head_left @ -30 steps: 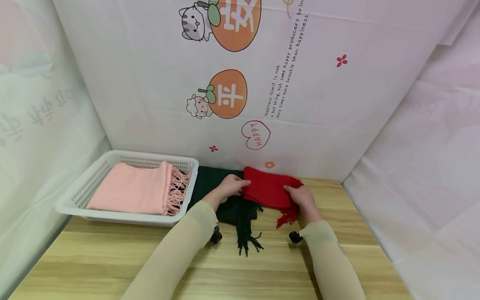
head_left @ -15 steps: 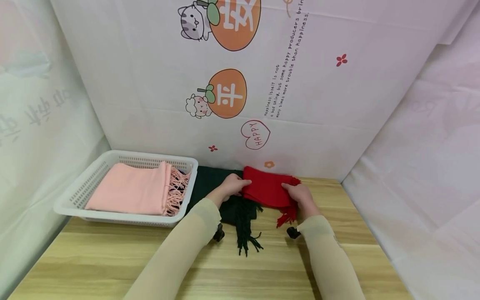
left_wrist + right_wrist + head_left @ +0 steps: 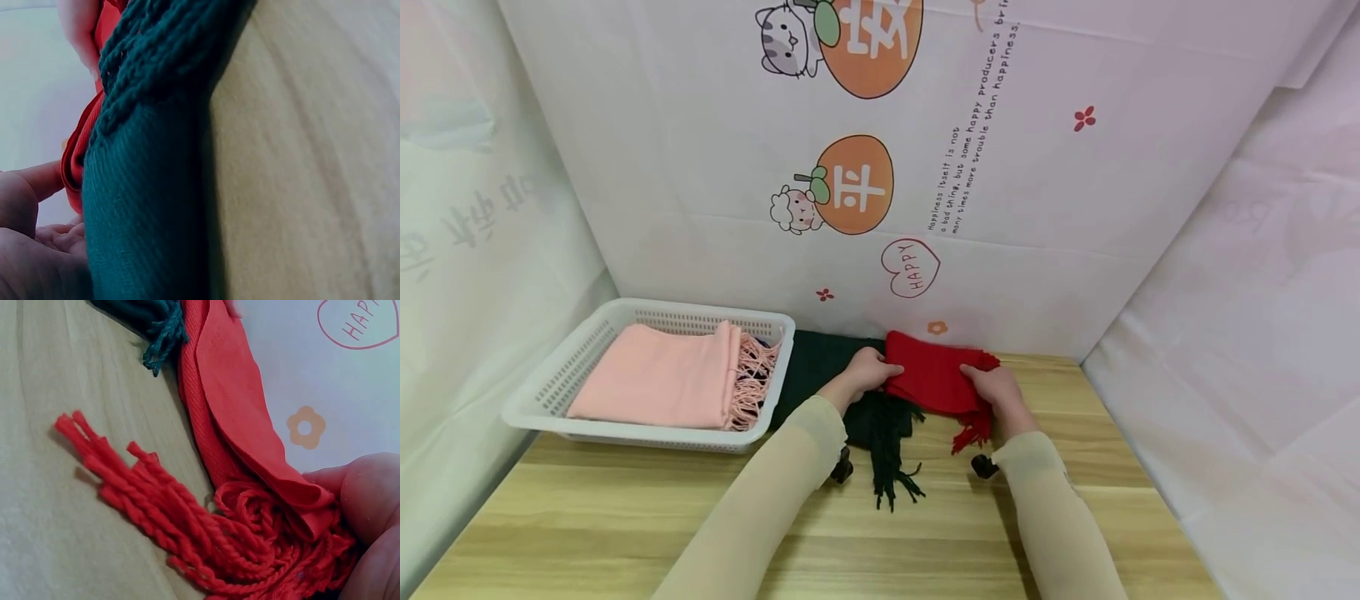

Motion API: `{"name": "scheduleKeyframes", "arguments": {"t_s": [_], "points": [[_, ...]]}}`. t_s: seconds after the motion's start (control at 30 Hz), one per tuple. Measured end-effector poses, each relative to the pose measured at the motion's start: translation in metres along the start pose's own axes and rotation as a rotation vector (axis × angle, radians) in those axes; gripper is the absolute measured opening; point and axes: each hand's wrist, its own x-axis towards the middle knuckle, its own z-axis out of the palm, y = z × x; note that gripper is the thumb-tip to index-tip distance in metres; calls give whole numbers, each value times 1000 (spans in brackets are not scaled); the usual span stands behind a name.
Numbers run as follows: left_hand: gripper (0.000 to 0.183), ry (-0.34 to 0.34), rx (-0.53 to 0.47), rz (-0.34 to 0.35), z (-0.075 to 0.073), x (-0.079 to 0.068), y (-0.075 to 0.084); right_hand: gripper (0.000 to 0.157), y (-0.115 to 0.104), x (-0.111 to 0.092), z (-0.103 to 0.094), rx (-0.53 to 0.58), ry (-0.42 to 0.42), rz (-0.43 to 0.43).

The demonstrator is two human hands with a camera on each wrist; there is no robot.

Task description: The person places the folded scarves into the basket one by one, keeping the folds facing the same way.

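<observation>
Scarf (image 3: 931, 377) (red, folded): your left hand (image 3: 862, 371) and right hand (image 3: 1002, 394) pinch its ends, closed to cloth thickness; hold folds level.

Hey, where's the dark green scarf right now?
In the head view, the dark green scarf lies on the table near the back wall, between the white basket on the left and the red scarf on the right.

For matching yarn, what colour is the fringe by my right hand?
Red fringe, best in right wrist view.
</observation>
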Motion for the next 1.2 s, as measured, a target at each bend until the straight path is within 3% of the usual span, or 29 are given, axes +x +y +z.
{"name": "scheduleKeyframes", "arguments": {"t_s": [0.5, 0.9, 1.2], "points": [[31, 18, 37, -19, 2, 9, -7, 92, 6, -6, 1, 30, -1, -30], [38, 36, 52, 15, -1, 1, -10, 91, 9, -14, 1, 23, 20, -55], [27, 26, 48, 45, -6, -2, -11, 94, 8, -15, 4, 10, 26, -49]]}}
